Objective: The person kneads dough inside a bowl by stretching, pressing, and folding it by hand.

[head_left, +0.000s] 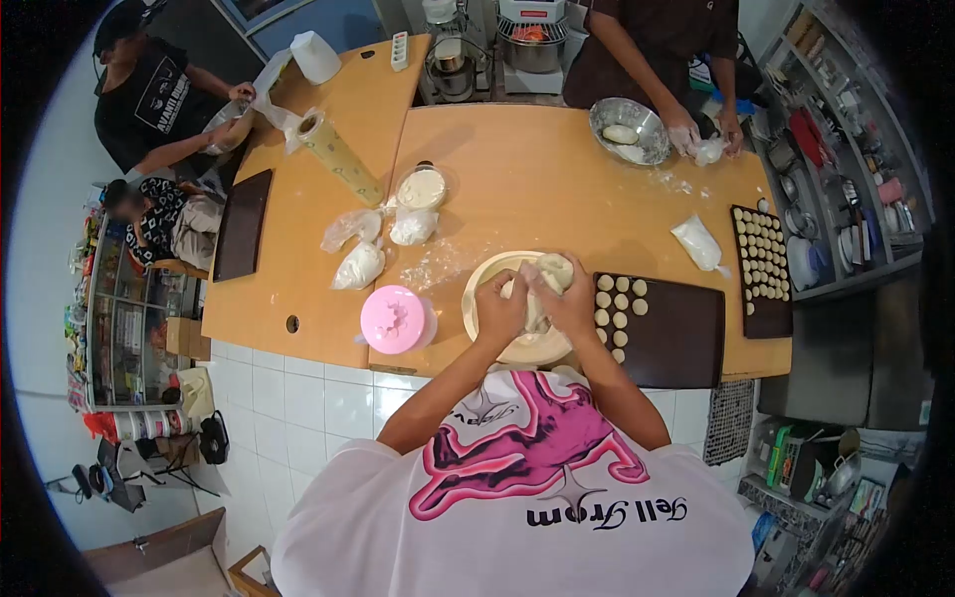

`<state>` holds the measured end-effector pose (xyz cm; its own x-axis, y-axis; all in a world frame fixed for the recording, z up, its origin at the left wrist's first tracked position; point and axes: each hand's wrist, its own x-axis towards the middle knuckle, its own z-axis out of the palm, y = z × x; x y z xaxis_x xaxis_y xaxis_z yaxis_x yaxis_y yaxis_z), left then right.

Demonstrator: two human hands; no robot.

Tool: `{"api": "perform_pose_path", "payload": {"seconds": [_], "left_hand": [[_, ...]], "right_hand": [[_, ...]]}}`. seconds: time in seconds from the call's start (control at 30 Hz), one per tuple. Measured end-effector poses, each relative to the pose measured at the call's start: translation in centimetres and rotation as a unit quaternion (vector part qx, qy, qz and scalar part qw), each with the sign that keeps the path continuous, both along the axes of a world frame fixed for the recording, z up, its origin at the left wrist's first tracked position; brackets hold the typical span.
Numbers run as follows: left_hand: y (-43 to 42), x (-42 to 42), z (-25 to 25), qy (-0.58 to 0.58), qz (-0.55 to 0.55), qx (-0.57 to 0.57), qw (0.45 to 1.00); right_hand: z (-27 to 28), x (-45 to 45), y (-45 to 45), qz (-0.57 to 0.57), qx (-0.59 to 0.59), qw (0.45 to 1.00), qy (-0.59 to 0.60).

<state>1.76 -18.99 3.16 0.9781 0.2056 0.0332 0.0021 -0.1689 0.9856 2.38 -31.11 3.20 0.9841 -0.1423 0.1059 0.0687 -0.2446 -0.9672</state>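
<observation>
A wide cream-coloured bowl (477, 316) stands at the table's near edge with pale dough (554, 269) in it. From the left, my left hand (500, 307) reaches into the bowl, its fingers curled and closed on the dough. My right hand (559, 303) grips the same dough from the right side, close to the left. Part of the dough bulges past my right fingers, and the rest is partly hidden between the hands. Right of the bowl lies a dark tray (668, 338) with rows of small round dough pieces (621, 301) on its left part.
A pink-lidded container (395, 320) stands left of the bowl. Beyond are flour bags (359, 266), a container of white powder (422, 189) and a plastic roll (343, 159). A second filled tray (764, 313) lies right. Across the table, a person handles dough beside a metal bowl (597, 124).
</observation>
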Motion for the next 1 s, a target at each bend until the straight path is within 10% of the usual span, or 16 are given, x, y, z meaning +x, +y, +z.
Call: {"api": "perform_pose_path", "payload": {"seconds": [0.33,0.43,0.53,0.63,0.73,0.77,0.9,1.0], "left_hand": [[0.1,0.8,-2.5,0.048,-0.142,-0.12,0.981],[-0.7,1.6,-2.1,0.153,-0.066,-0.468,0.868],[0.5,2.2,-2.7,0.218,-0.05,-0.366,0.903],[0.7,1.2,0.0,0.317,-0.213,-0.495,0.78],[0.5,1.8,-1.0,0.289,-0.199,-0.444,0.825],[0.9,2.0,-1.2,0.27,-0.159,-0.456,0.833],[0.8,2.6,-0.9,0.169,-0.036,-0.373,0.912],[0.7,2.7,-1.6,0.131,-0.039,-0.288,0.948]], "right_hand": [[-0.2,0.2,-0.8,-0.073,0.324,0.941,0.068],[-0.8,0.6,-1.8,-0.077,0.362,0.925,0.083],[-0.8,0.7,-1.9,-0.074,0.468,0.877,0.078],[0.3,0.3,-1.6,-0.002,0.418,0.908,0.028],[0.2,0.1,-1.7,0.099,0.254,0.962,-0.014],[-1.3,0.4,-2.9,0.064,-0.049,0.99,-0.113],[0.1,1.6,-3.7,0.133,0.261,0.943,0.157],[3.4,0.2,-2.0,0.066,0.267,0.943,0.188]]}}
